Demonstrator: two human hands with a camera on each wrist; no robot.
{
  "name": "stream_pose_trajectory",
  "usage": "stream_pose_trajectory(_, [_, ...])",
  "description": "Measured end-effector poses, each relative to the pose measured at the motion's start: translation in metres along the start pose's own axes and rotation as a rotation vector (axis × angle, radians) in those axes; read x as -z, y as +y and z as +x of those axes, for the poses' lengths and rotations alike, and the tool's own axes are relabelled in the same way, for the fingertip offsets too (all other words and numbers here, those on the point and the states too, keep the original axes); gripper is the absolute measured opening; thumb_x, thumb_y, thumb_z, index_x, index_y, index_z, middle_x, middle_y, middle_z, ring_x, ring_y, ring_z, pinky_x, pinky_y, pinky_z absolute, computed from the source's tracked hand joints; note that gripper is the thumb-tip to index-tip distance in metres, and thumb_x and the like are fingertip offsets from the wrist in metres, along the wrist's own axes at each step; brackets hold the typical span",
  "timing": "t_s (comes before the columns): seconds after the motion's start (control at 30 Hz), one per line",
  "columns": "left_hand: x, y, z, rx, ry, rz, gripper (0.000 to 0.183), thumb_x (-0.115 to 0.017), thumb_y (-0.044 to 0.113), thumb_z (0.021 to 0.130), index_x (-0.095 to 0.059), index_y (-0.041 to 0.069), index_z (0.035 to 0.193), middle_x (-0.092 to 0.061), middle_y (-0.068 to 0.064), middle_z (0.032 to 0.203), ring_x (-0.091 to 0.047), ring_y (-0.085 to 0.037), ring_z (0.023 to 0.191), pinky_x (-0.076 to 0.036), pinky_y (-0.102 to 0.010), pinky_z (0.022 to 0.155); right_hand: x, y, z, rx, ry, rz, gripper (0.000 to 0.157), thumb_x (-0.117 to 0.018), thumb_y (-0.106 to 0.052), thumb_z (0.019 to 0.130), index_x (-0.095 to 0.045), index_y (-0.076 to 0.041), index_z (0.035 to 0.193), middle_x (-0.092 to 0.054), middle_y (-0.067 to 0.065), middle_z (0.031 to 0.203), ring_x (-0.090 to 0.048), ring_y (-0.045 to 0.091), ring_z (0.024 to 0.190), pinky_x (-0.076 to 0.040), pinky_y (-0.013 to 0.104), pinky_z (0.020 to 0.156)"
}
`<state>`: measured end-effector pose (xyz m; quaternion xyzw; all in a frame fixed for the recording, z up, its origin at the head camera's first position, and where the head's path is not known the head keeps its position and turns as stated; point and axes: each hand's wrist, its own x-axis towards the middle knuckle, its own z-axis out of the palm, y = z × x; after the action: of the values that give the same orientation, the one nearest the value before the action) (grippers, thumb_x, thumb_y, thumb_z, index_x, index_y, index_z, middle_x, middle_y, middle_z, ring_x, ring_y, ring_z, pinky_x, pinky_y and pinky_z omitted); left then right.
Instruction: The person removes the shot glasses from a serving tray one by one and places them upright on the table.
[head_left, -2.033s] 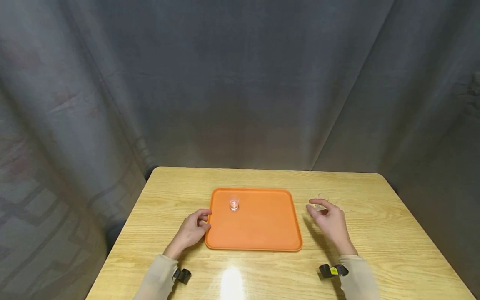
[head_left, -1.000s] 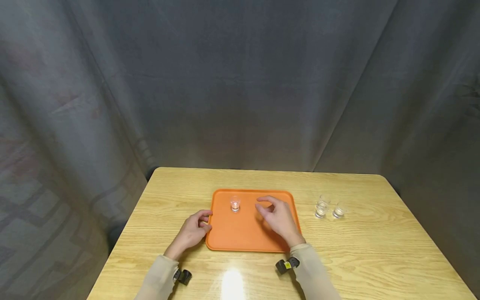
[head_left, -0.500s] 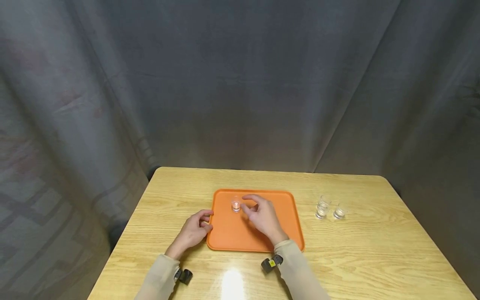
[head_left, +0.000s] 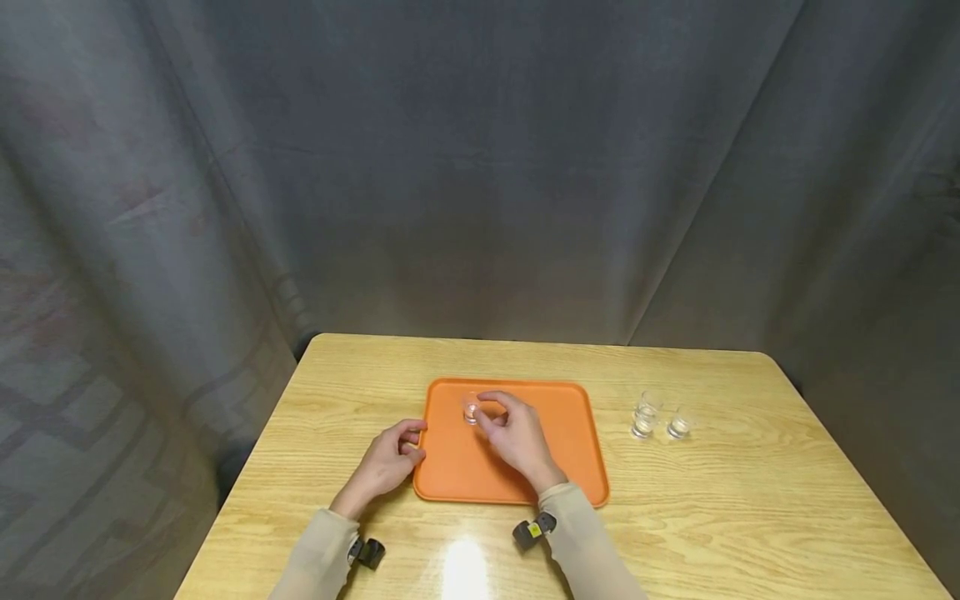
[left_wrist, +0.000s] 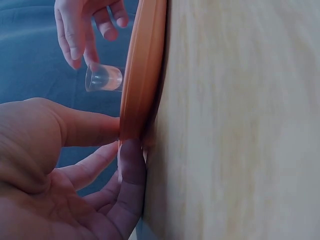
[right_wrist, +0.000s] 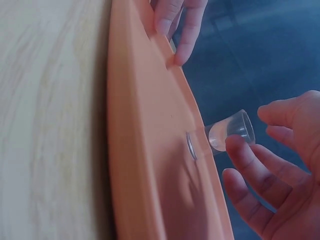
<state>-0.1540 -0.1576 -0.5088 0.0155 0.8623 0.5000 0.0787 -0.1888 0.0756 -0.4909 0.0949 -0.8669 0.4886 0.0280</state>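
A small clear shot glass (head_left: 471,414) stands upright in the back left part of an orange tray (head_left: 517,479). My right hand (head_left: 517,433) is just to its right, thumb and fingers spread apart. In the right wrist view one fingertip overlaps the side of the shot glass (right_wrist: 225,134), while other digits stand off from it; whether that fingertip touches cannot be told. At the tray's left edge, my left hand (head_left: 381,460) pinches the rim. The left wrist view has the thumb and a finger on either side of the tray's rim (left_wrist: 145,60).
Right of the tray, three more clear shot glasses stand close together on the wooden table (head_left: 750,492): a rear one (head_left: 648,402), a front one (head_left: 642,427) and a right one (head_left: 678,427). A grey curtain (head_left: 480,167) hangs behind the table.
From beside the glasses on the right, my right hand has come left over the tray to the lone shot glass. My left hand has stayed at the tray's edge.
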Motion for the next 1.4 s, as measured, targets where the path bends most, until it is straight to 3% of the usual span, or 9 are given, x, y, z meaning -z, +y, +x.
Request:
stream_pose_trajectory(0.43, [-0.001, 0.000, 0.000, 0.005, 0.001, 0.008, 0.041, -0.066, 0.002, 0.089, -0.062, 0.011, 0.130, -0.064, -0.008, 0.106, -0.059, -0.014, 0.085, -0.047, -0.025, 0.069, -0.010, 0.006, 0.004, 0.032, 0.052, -0.028, 0.021, -0.072, -0.025, 0.091, -0.074, -0.018, 0.111, -0.074, 0.002, 0.095, -0.060, 0.009, 0.058, -0.046, 0.021, 0.049])
stream_pose_trajectory(0.9, [-0.001, 0.000, 0.000, 0.010, 0.013, 0.017, 0.041, -0.067, 0.002, 0.088, -0.063, 0.011, 0.128, -0.064, -0.008, 0.105, -0.061, -0.013, 0.085, -0.048, -0.025, 0.070, -0.011, 0.007, 0.004, 0.035, 0.055, -0.087, 0.015, -0.073, -0.025, 0.090, -0.074, -0.022, 0.105, -0.074, -0.001, 0.090, -0.058, 0.007, 0.058, -0.045, 0.020, 0.053])
stream_pose_trajectory(1.17, [-0.001, 0.001, 0.000, 0.007, 0.020, 0.001, 0.041, -0.067, 0.001, 0.088, -0.063, 0.010, 0.128, -0.064, -0.009, 0.105, -0.061, -0.013, 0.084, -0.048, -0.024, 0.069, -0.011, 0.008, 0.004, 0.049, 0.060, -0.098, 0.013, -0.073, -0.027, 0.090, -0.075, -0.022, 0.102, -0.071, -0.003, 0.078, -0.057, 0.005, 0.056, -0.043, 0.019, 0.053])
stream_pose_trajectory(1.4, [-0.001, 0.000, 0.000, 0.002, 0.022, 0.008, 0.040, -0.067, 0.002, 0.088, -0.064, 0.011, 0.127, -0.064, -0.009, 0.106, -0.060, -0.013, 0.085, -0.047, -0.024, 0.071, -0.011, 0.010, 0.004, 0.122, 0.103, -0.143, 0.012, -0.075, -0.024, 0.089, -0.075, -0.021, 0.100, -0.075, -0.005, 0.093, -0.057, 0.005, 0.058, -0.043, 0.019, 0.057])
